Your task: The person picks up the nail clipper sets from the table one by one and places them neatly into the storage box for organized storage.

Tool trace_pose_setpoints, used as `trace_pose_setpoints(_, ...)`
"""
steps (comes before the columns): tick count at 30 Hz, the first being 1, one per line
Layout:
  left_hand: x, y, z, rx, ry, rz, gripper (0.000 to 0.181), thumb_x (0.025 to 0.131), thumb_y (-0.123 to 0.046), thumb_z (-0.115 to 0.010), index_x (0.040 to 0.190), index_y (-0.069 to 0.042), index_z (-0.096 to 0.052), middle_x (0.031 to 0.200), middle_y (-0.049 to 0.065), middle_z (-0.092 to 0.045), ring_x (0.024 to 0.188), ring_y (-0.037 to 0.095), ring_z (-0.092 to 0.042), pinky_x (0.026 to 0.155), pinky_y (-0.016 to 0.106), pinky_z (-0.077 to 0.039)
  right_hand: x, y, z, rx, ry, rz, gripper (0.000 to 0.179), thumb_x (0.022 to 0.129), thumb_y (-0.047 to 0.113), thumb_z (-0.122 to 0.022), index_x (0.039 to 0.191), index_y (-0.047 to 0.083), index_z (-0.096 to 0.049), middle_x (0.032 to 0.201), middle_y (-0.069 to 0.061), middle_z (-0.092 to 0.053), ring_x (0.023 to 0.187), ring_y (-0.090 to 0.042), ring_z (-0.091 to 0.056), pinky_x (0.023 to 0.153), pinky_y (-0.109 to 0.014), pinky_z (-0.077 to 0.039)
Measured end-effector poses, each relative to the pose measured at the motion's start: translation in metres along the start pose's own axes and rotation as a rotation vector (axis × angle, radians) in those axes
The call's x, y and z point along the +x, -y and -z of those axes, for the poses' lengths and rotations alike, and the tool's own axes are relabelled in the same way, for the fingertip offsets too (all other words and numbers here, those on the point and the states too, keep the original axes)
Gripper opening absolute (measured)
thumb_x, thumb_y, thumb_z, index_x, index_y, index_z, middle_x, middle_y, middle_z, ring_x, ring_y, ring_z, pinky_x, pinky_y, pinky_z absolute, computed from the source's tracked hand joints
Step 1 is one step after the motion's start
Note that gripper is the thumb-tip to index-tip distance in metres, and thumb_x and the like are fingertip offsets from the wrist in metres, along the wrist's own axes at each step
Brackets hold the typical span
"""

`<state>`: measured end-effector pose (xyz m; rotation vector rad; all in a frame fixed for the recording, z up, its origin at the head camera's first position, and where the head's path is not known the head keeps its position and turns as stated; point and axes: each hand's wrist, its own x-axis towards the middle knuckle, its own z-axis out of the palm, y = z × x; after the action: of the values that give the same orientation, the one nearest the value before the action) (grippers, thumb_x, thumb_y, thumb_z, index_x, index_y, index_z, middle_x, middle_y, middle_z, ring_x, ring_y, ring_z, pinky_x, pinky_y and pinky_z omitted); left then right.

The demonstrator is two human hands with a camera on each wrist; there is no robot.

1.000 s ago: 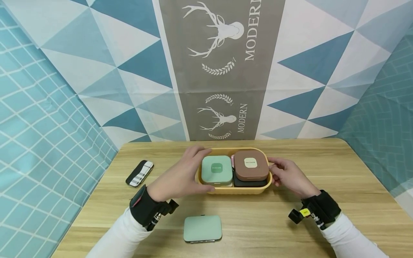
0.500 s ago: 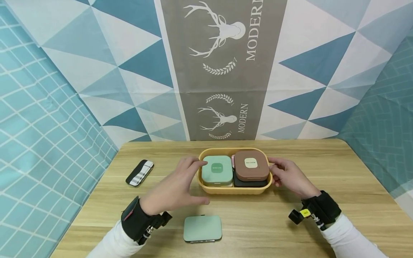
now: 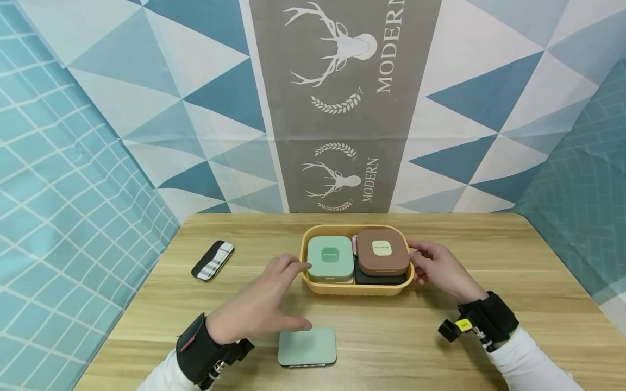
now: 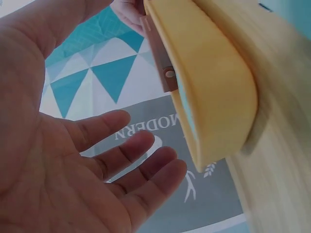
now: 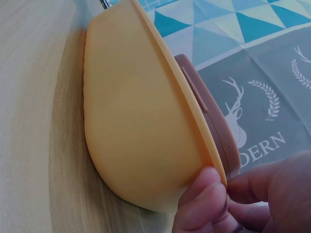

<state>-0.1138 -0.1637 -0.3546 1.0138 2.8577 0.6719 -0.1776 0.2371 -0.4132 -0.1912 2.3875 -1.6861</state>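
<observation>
A yellow oval-ended basket (image 3: 357, 290) stands on the table. It holds a square mint-green case (image 3: 330, 267) at left and a square brown case (image 3: 383, 262) at right, the brown one over a black item (image 3: 379, 279). My right hand (image 3: 440, 270) pinches the basket's right rim; in the right wrist view the thumb (image 5: 201, 199) presses the outer wall. My left hand (image 3: 256, 312) is off the basket, fingers spread, thumb overlapping a flat green tin (image 3: 308, 348) in the head view. The left wrist view shows the left palm (image 4: 58, 165) holding nothing.
A black pouch-like item with a plaid band (image 3: 213, 261) lies at the left on the wooden table (image 3: 391, 336). Patterned cloth (image 3: 342, 136) hangs behind the table's back edge, with teal cloth (image 3: 63, 217) along the left side.
My left hand has let go of the basket's left end and moved back toward me, down and left, over the flat tin. The right hand stays at the basket's right rim.
</observation>
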Motion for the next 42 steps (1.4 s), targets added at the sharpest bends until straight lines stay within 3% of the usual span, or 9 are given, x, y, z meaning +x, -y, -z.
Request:
trace_pose_setpoints(8, -0.01, 0.004, -0.008, 0.007, 0.02, 0.031, 0.095, 0.077, -0.047, -0.095, 0.152, -0.006, -0.053, 0.138, 0.001, -0.049, 0.124, 0.014, -0.048, 0.104, 0.037, -0.051, 0.0, -0.001, 0.001, 0.002, 0.001, 0.011, 0.05, 0.114, 0.011, -0.046, 0.16, -0.007, -0.038, 0.098, -0.021, -0.059, 0.072, -0.025, -0.059, 0.061, -0.032, -0.055)
trace_pose_setpoints(21, -0.02, 0.006, -0.023, -0.032, 0.116, 0.069, 0.093, 0.076, -0.048, -0.095, 0.151, -0.01, -0.054, 0.142, 0.002, -0.05, 0.125, 0.014, -0.048, 0.106, 0.037, -0.05, 0.0, -0.002, 0.001, -0.004, -0.003, 0.005, 0.051, 0.114, 0.012, -0.046, 0.161, -0.006, -0.037, 0.098, -0.02, -0.059, 0.073, -0.025, -0.06, 0.062, -0.033, -0.056)
trace_pose_setpoints(27, -0.021, 0.008, -0.03, -0.045, 0.161, 0.097, 0.09, 0.076, -0.048, -0.095, 0.149, -0.012, -0.056, 0.138, 0.0, -0.051, 0.117, 0.013, -0.048, 0.099, 0.034, -0.051, 0.0, -0.001, 0.001, -0.006, -0.005, 0.0, 0.051, 0.114, 0.012, -0.046, 0.16, -0.007, -0.036, 0.097, -0.019, -0.058, 0.073, -0.024, -0.06, 0.063, -0.034, -0.056)
trace_pose_setpoints(42, -0.032, 0.008, -0.039, -0.079, 0.183, 0.068, 0.09, 0.076, -0.045, -0.095, 0.149, -0.01, -0.055, 0.135, 0.0, -0.05, 0.114, 0.011, -0.048, 0.098, 0.031, -0.051, 0.001, 0.001, -0.001, -0.013, -0.01, -0.019, 0.052, 0.114, 0.011, -0.046, 0.161, -0.006, -0.035, 0.099, -0.019, -0.059, 0.075, -0.025, -0.061, 0.063, -0.033, -0.057)
